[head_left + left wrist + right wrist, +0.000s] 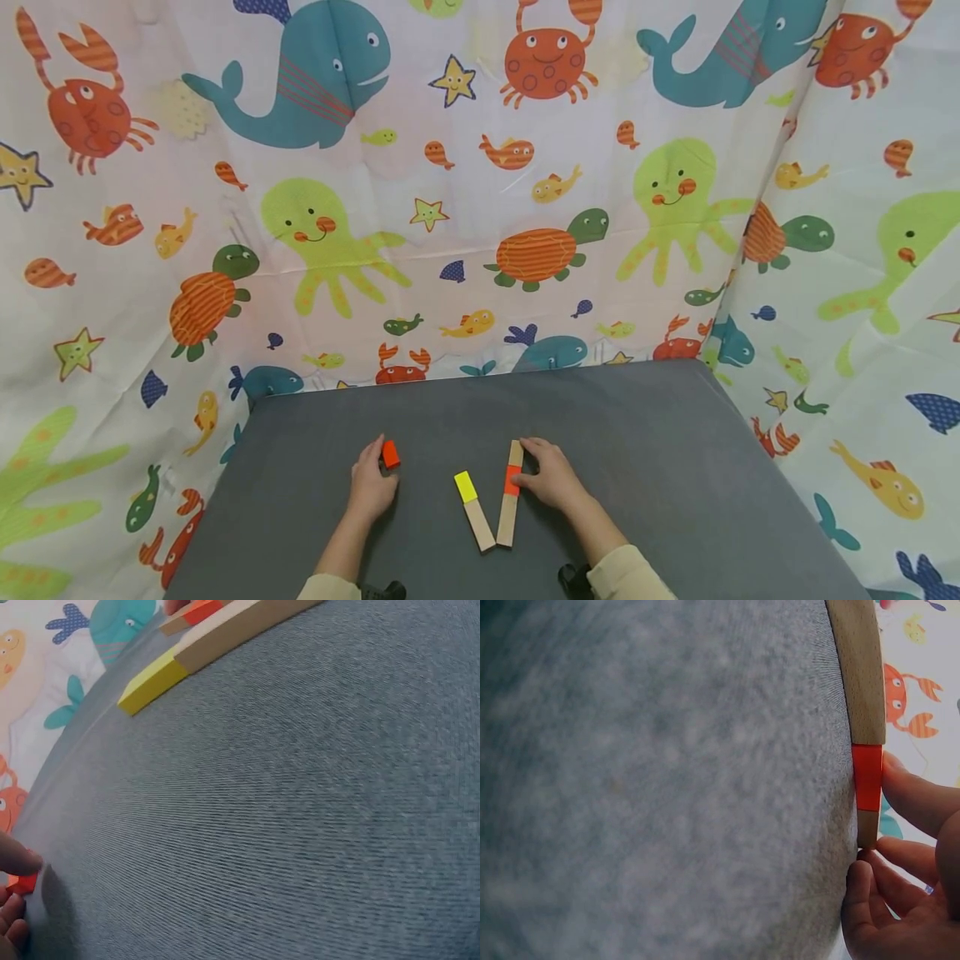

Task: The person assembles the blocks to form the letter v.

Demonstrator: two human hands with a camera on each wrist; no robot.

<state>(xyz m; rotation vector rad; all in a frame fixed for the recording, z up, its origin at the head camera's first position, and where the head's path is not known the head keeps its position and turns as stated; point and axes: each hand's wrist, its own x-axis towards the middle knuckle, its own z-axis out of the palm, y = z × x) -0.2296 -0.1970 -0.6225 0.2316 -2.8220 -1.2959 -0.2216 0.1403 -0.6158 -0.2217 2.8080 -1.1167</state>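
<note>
My left hand (372, 483) pinches a small red-orange block (391, 454) near the table's left side, thumb on one side and fingers on the other. To the right, a row lies on the table: a long plain wooden block (507, 522), a red-orange block (512, 481) and a short plain wooden block (516, 452) at the far end. My right hand (553, 477) is beside this row; its thumb touches the red-orange block and its fingertips meet the short block's far end. A yellow block (466, 487) and another long wooden block (479, 525) form a second, slanted row.
The two rows meet at their near ends in a V shape. Grey cloth covers the table (637, 450). Behind and beside it hangs a white curtain (457, 317) printed with sea animals.
</note>
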